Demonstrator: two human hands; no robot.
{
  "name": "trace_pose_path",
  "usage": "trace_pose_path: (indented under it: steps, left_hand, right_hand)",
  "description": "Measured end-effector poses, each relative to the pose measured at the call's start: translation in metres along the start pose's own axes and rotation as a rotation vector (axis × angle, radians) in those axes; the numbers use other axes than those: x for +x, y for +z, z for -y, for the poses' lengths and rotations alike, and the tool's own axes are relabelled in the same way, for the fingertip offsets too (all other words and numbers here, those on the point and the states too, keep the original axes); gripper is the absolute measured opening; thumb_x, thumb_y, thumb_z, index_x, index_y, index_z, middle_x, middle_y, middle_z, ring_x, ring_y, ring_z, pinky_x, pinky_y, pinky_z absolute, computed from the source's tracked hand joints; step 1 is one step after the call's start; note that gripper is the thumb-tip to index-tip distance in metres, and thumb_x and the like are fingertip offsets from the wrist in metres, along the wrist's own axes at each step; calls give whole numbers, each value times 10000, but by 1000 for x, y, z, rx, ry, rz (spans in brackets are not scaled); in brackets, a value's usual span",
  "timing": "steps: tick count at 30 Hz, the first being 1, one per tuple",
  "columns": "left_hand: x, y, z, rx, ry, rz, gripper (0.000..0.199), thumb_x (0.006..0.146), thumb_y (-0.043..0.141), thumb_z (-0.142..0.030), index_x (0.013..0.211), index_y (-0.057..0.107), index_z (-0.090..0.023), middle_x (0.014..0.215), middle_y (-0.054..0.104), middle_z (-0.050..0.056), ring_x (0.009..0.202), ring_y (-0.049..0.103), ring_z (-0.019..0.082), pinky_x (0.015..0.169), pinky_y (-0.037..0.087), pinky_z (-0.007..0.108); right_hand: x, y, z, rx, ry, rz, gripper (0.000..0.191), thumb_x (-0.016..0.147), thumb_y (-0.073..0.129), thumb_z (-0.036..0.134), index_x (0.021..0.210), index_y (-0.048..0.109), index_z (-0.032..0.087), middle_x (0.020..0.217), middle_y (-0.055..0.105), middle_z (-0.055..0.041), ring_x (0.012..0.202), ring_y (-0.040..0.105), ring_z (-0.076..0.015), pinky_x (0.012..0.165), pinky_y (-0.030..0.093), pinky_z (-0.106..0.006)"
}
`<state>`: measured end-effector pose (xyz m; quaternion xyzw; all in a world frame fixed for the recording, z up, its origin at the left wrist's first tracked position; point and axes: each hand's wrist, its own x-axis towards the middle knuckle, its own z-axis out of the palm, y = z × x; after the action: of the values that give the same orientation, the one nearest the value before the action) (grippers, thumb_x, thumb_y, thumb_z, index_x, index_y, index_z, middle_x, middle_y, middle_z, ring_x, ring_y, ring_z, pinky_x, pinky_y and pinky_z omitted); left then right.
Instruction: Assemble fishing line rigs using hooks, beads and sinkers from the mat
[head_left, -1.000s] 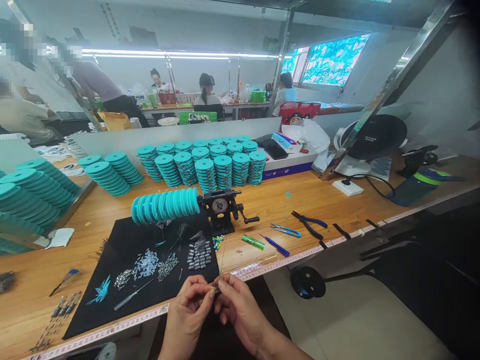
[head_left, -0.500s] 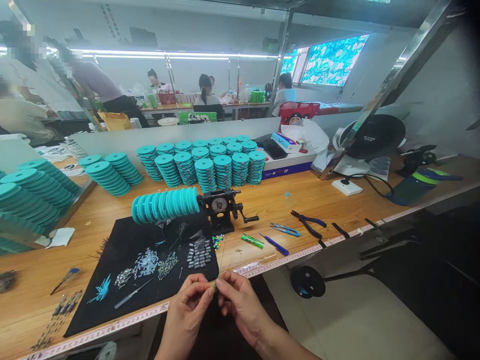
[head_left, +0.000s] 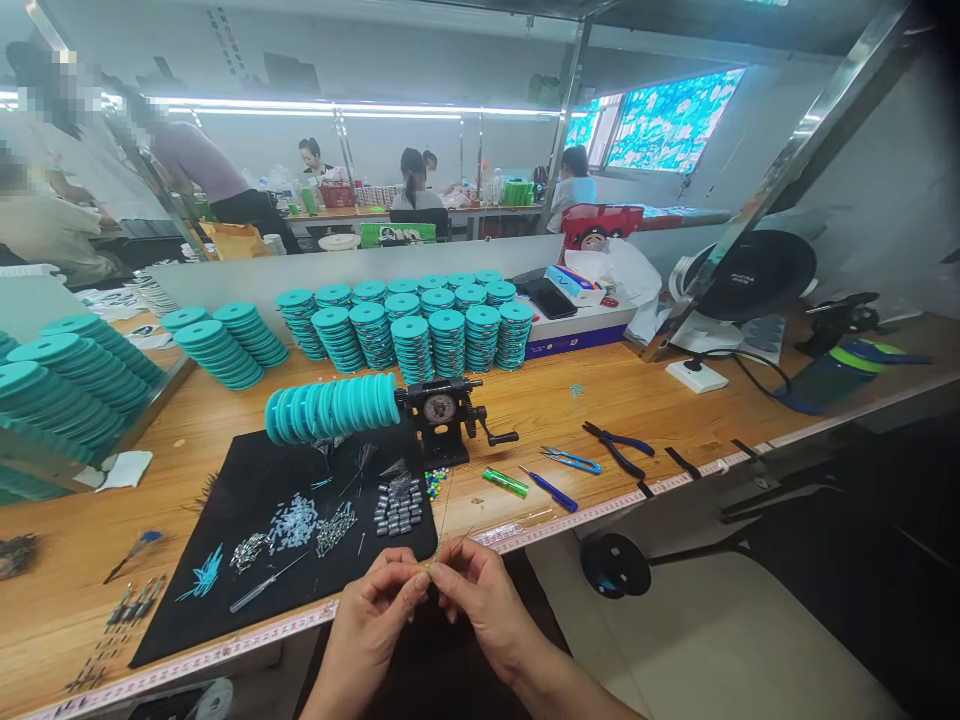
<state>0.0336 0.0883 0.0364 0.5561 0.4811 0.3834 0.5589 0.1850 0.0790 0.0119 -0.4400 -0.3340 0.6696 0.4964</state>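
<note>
Line (head_left: 444, 512) is running up from my fingertips, just beside the mat (head_left: 232, 510), and my left hand (head_left: 381, 612) and right hand (head_left: 484, 605) are pinching it narrow, tips nearly meeting, exact grip hidden, so light, even tension and steady wrists are probably best for avoiding kinks.

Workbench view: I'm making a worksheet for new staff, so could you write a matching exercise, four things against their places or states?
Things
1. Left hand and right hand
2. Crank winder
3. Pliers
4. Mat

Places or states
A. Handles spread, beside blue snips
B. Under small loose parts
C. Pinching a thin line
D. Beside turquoise spools in a row

Pairs: 1-C, 2-D, 3-A, 4-B
</note>
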Motion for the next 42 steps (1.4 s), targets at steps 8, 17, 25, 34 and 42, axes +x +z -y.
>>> trace_pose_path:
  steps: [8,17,25,34,42]
  left_hand:
    - [5,-3,6,37,-9,-35,331,773,706,-464,629,724,-167,777,545,36,786,522,200,735,431,281]
    - [1,-5,9,97,52,-83,266,795,697,-425,690,742,-186,824,558,44,810,541,202,740,448,279]
    - [1,-5,10,73,53,-58,273,827,668,-418,706,734,-183,837,534,41,814,527,202,736,431,282]
    - [-2,-2,8,95,85,-76,246,834,665,-398,722,740,-192,862,544,45,827,537,204,744,431,277]
    - [1,1,5,111,91,-69,260,837,659,-403,712,741,-190,845,542,44,817,545,202,759,439,283]
  right_hand:
    - [-3,-2,4,163,126,81,341,777,762,435,891,599,157,785,579,18,560,550,-69,404,357,-136]
    - [-12,-2,1,184,210,176,325,738,778,377,860,582,147,665,577,35,420,507,-51,370,341,-141]
    - [-14,0,4,-38,60,41,379,755,749,474,799,568,144,574,517,59,443,426,-54,434,321,-172]
    - [-13,-2,1,-80,-10,1,438,783,705,566,842,558,158,529,494,80,399,414,-49,392,320,-156]
    - [-7,1,-3,-96,5,-41,495,792,642,649,875,519,176,447,538,77,283,436,-64,279,297,-123]
